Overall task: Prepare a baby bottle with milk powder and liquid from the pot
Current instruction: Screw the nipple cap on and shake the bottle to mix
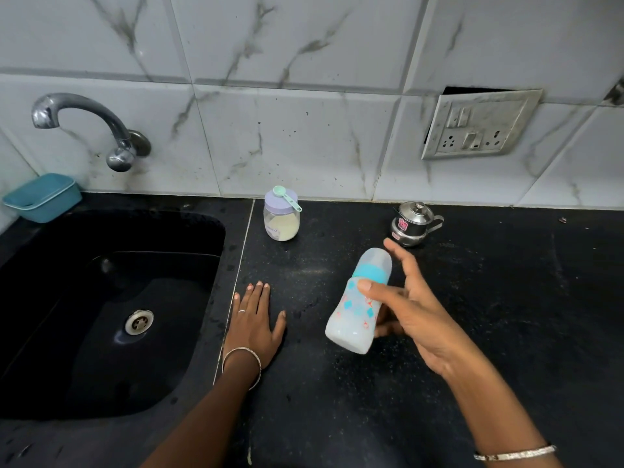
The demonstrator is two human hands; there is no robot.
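Item 1: baby bottle (358, 300), translucent, with a teal collar and clear cap, printed with small teal and red shapes. It is held tilted above the black desk (472, 332), cap end toward 1 o'clock, base toward 7 o'clock.

Item 2: right hand (410, 310). The thumb presses the bottle's front just below the collar, and lower fingers (388, 327) show behind the body, so the hand is clamped on the bottle; the index finger is stretched out past the cap toward the pot. A bangle sits on the forearm.

Item 3: left hand (255, 320), at 9 o'clock from the bottle. It lies palm down and flat on the desk, fingers straight and close together, thumb spread out, holding nothing. It wears a ring and a bangle.

Item 4: powder jar (281, 218), at 11 o'clock from the bottle, near the wall. Clear, lilac lid on, pale powder filling roughly the lower half.

Item 5: green scoop (287, 196), lying on the jar's lid, handle overhanging toward 4 o'clock.

Item 6: steel pot (414, 224), small, lidded, with a knob, a side handle and red stickers, at 1 o'clock from the bottle, just beyond the outstretched index finger.

Item 7: black sink (111, 315), with a tap (98, 126) above and a teal tub (44, 196) at its far left corner.

Item 8: socket plate (479, 125), on the tiled wall.
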